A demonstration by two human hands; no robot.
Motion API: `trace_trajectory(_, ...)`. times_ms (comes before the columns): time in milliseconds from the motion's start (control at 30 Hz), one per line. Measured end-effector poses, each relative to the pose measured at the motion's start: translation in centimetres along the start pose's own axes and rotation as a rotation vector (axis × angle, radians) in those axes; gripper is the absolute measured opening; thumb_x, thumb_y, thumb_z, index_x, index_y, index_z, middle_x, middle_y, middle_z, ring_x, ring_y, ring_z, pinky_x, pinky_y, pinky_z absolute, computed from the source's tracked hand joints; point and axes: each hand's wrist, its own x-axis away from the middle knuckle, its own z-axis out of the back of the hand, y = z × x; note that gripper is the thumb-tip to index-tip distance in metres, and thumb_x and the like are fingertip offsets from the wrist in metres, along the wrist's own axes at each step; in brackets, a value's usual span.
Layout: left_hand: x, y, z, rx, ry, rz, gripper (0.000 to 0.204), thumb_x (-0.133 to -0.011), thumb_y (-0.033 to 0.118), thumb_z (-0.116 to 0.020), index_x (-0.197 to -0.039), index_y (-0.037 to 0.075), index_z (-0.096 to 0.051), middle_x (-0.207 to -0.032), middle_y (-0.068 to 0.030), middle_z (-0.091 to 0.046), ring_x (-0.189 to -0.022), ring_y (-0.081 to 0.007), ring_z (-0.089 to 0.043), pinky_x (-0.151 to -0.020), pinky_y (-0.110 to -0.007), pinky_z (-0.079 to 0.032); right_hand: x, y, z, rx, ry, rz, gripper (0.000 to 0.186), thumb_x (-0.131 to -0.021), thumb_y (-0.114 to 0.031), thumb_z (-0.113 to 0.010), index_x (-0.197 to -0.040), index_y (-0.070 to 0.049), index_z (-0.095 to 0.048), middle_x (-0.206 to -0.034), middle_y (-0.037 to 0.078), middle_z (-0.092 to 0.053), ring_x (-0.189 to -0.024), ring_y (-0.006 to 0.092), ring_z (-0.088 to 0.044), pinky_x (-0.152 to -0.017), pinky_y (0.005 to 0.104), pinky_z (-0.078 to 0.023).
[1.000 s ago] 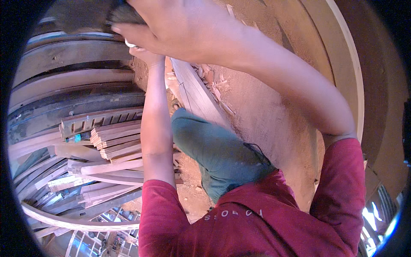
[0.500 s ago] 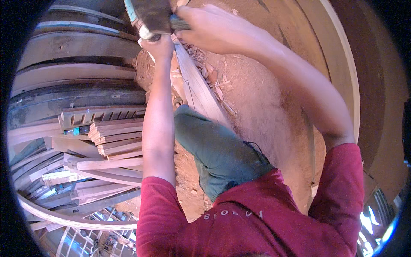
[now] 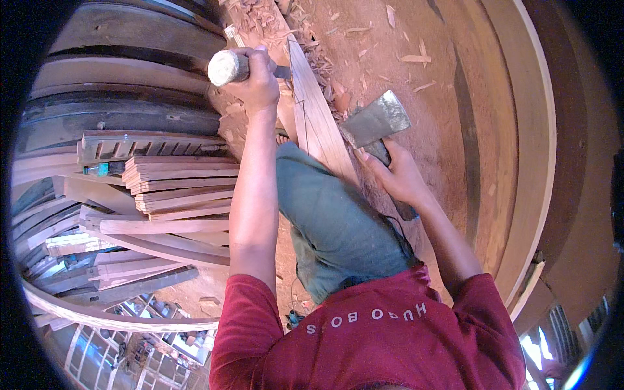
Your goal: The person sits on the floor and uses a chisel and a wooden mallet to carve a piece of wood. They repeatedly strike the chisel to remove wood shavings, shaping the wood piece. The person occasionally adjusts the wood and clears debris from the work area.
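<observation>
My left hand [image 3: 259, 86] grips a chisel [image 3: 227, 67] by its thick handle, which has a pale, battered top; its dark blade points right, over a pale plank [image 3: 323, 141] with pencil lines. My right hand [image 3: 398, 177] is closed round the handle of a hatchet [image 3: 383, 119], its broad grey steel head lying beside the plank's right edge. Wood shavings [image 3: 314, 68] lie along the plank. My green-trousered leg [image 3: 338, 214] is at the plank's near end, and toes of a bare foot show beside it.
Long dark boards [image 3: 117, 32] fill the upper left, with stacked cut pieces [image 3: 175, 182] and jumbled curved timber [image 3: 130, 273] below them. A wide curved timber edge [image 3: 530, 162] runs down the right side. A dusty surface with scattered chips [image 3: 416, 58] lies right of the plank.
The hatchet, earlier raised at the top beside my left hand, is lowered to the right of the plank with my right hand. My left hand has moved down slightly, uncovering the plank's shaving-strewn far end.
</observation>
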Motion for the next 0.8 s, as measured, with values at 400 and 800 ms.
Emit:
trace_trajectory(400,0.4,-2.0,0.4,-0.238,0.039,-0.135,0.017,-0.083,-0.008,-0.056,-0.094,0.005,-0.051,-0.068,-0.0049,-0.052,-0.047,-0.0105,-0.044,-0.042,-0.026,-0.038,-0.1,-0.5,-0.2,-0.146,0.0,0.063,0.041,-0.096,-0.029,-0.066,-0.122,0.002,-0.056,-0.069,0.003,-0.056,-0.049,0.0092,-0.054,-0.045,0.0278,-0.045)
trace_trajectory(800,1.8,-1.0,0.2,-0.124,0.069,-0.055,0.021,-0.081,-0.008,-0.058,-0.092,0.007,-0.049,-0.068,-0.0022,-0.051,-0.048,-0.0097,-0.043,-0.042,-0.026,-0.034,0.8,-3.5,-0.4,0.118,0.019,0.207,0.036,-0.092,-0.029,-0.064,-0.109,0.001,-0.061,-0.09,0.03,-0.066,-0.081,0.048,-0.065,-0.073,0.0522,-0.052)
